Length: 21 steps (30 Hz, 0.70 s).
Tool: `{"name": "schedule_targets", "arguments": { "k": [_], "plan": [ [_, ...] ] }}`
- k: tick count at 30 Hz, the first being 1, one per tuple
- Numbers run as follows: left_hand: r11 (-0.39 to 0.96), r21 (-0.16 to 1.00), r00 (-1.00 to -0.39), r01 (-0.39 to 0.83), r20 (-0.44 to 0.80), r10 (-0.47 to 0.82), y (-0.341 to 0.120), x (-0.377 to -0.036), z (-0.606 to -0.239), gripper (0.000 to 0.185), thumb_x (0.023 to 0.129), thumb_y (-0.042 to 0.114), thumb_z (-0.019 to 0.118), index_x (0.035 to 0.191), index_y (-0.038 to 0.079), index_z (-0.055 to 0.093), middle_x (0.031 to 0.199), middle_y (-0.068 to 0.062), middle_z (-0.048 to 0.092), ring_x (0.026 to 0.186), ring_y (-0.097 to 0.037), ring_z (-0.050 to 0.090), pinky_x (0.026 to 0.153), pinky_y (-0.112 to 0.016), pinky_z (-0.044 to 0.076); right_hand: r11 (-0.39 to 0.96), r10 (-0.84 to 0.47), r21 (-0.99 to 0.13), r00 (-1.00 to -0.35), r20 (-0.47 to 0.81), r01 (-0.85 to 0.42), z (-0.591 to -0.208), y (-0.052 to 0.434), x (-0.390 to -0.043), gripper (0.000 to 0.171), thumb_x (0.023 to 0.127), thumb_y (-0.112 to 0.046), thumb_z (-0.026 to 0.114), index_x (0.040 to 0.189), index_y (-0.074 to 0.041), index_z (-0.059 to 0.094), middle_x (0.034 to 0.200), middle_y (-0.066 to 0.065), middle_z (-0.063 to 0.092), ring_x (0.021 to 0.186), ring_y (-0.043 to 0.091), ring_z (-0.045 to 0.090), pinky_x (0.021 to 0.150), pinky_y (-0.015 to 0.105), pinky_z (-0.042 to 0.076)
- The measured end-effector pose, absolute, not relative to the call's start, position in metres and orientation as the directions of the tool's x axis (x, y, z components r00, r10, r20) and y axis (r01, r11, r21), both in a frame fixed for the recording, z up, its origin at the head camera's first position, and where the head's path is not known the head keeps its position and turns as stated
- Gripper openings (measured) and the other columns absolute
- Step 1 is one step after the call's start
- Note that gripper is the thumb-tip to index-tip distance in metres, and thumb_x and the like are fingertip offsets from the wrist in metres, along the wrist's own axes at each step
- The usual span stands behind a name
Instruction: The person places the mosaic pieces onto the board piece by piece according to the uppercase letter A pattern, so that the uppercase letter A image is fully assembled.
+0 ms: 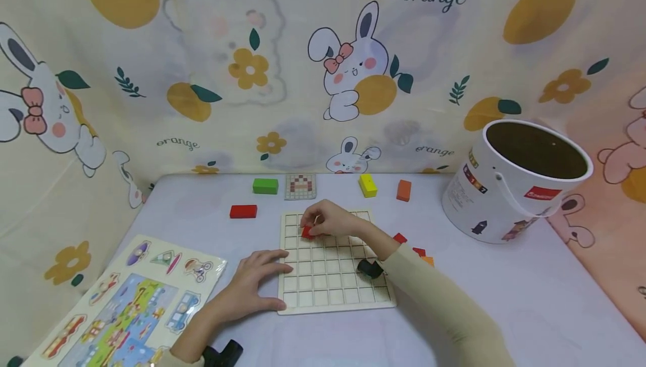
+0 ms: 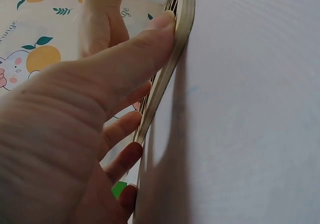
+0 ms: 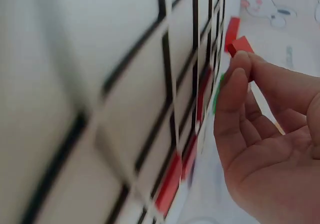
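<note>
My right hand (image 1: 330, 219) is over the upper left part of a pale grid board (image 1: 328, 283), its thumb and forefinger pinching a small red block (image 3: 242, 45). In the head view the block sits close over the squares. My left hand (image 1: 257, 280) rests at the board's left edge, fingers spread and thumb (image 2: 160, 26) touching the lower corner; nothing is gripped in it. Red pieces (image 3: 170, 184) show along the grid lines in the right wrist view. Behind the board lies a small card (image 1: 300, 187) with a red gridded pattern.
A green block (image 1: 265, 186), a red block (image 1: 243, 211), a yellow block (image 1: 368, 185) and an orange block (image 1: 404, 190) lie around the board's far side. More small pieces (image 1: 419, 252) lie by the right forearm. A white bucket (image 1: 469, 204) stands right; a picture puzzle (image 1: 197, 249) lies left.
</note>
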<state>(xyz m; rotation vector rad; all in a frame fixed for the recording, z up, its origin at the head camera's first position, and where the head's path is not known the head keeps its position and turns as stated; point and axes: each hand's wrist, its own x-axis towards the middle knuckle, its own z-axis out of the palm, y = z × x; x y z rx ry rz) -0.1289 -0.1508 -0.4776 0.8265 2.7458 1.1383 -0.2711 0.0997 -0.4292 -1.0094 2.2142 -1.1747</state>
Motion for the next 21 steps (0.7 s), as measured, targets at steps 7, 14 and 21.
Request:
{"name": "schedule_targets", "arguments": {
  "k": [7,14,21],
  "plan": [
    [0.595,0.675,-0.862,0.436,0.124,0.492,-0.15,-0.13,-0.478,0.063,0.072,0.05,0.085,0.127,0.025,0.066,0.149,0.001,0.047,0.139,-0.029,0.035,0.108,-0.06,0.024,0.425,-0.773,-0.795,-0.631,-0.071,-0.432,-0.433,0.083,-0.267,0.014,0.085,0.01,0.069,0.096,0.002,0.071,0.079,0.002,0.062,0.072,0.011,0.053,0.067,0.023,0.047],
    [0.597,0.677,-0.865,0.431,0.121,0.487,-0.15,-0.129,-0.478,0.062,0.072,0.049,0.085,0.126,0.025,0.066,0.149,0.001,0.047,0.139,-0.029,0.034,0.108,-0.06,0.023,0.478,-0.764,-0.741,-0.64,-0.085,-0.471,-0.428,0.082,-0.263,0.014,0.085,0.008,0.07,0.095,-0.001,0.073,0.086,0.007,0.066,0.078,0.011,0.052,0.072,0.022,0.046],
    [0.595,0.674,-0.862,0.438,0.126,0.492,-0.149,-0.13,-0.478,0.062,0.072,0.051,0.084,0.126,0.025,0.067,0.149,0.001,0.047,0.139,-0.029,0.035,0.107,-0.061,0.024,0.498,-0.75,-0.733,-0.655,-0.095,-0.464,-0.428,0.081,-0.258,0.017,0.085,0.009,0.07,0.098,-0.002,0.073,0.084,0.007,0.063,0.076,0.014,0.053,0.069,0.025,0.046]
  ]
}}
